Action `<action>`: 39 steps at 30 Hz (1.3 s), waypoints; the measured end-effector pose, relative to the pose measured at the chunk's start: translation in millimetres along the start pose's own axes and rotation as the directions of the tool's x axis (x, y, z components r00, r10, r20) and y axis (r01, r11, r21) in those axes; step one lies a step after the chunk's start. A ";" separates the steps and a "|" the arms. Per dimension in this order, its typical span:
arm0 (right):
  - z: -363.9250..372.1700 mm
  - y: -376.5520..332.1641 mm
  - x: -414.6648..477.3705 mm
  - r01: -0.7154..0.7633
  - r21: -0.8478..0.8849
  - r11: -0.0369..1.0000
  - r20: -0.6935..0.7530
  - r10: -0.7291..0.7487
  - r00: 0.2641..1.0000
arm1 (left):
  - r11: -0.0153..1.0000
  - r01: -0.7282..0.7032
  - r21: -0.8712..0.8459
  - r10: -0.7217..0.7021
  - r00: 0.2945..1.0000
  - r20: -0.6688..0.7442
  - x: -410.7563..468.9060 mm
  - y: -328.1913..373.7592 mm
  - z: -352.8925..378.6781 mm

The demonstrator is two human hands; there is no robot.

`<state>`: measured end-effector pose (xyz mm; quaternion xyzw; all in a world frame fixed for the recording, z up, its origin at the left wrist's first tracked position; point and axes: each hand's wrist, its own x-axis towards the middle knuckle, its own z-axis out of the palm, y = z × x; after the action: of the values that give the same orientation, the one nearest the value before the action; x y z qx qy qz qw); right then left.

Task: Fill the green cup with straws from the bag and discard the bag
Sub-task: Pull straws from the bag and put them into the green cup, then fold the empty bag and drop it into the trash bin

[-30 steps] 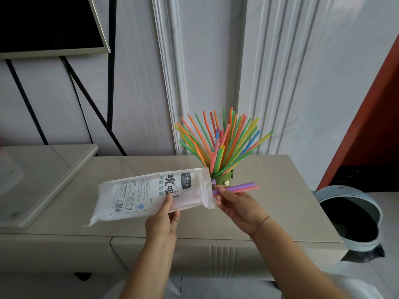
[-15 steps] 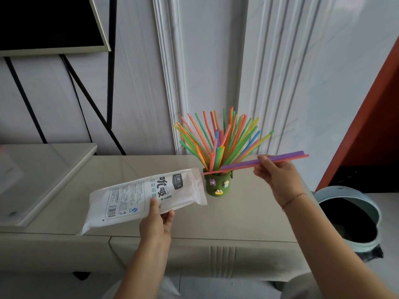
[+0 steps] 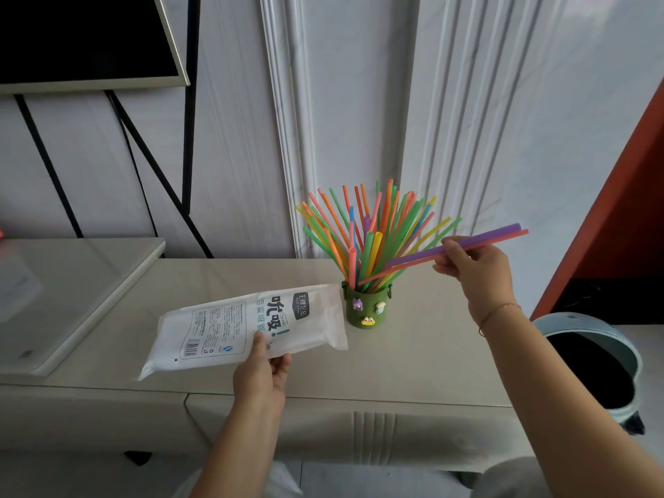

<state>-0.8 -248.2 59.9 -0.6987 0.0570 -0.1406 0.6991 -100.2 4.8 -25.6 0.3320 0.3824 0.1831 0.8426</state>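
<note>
Moved: bag [image 3: 248, 328] lower, straws [image 3: 485, 242] out of it, left hand [image 3: 262, 375] pinches its near edge | cup [image 3: 366, 307] stands on counter [image 3: 431, 354], just right of bag | straws pinched in right hand [image 3: 474, 267], long axis near level, left ends dip to cup rim; last ones, likely | bin [image 3: 589, 323] open, far right

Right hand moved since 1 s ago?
Yes. The right hand, pinching two straws, went from the bag mouth in front of the green cup to up and right of it.
</note>
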 end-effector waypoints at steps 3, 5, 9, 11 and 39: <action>-0.6 -2.1 1.8 0.029 -0.057 0.998 0.015 -0.028 0.999 | 1.000 0.011 -0.012 -0.011 1.000 0.006 1.3 -0.8 -0.5; 1.8 -1.9 1.7 0.043 -0.101 0.994 0.063 -0.037 0.997 | 1.000 0.018 -0.012 -0.018 1.000 0.012 1.4 -1.7 0.1; 15.4 2.5 0.4 0.072 -0.238 0.969 0.169 -0.031 0.985 | 1.000 0.023 -0.016 -0.022 1.000 0.014 1.6 -2.6 2.1; 25.6 7.1 0.1 0.079 -0.304 0.950 0.208 -0.015 0.978 | 1.000 0.022 -0.015 -0.022 1.000 0.015 0.6 -2.1 2.6; 52.2 39.8 -12.3 0.160 -0.381 0.911 0.229 -0.075 0.971 | 0.998 0.056 0.016 -0.056 0.998 0.033 -0.2 1.7 -0.2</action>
<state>6.5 -195.4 19.8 -0.8387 -0.0319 -0.0941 0.5354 -100.6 6.0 -24.4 0.3305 0.3791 0.1509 0.8511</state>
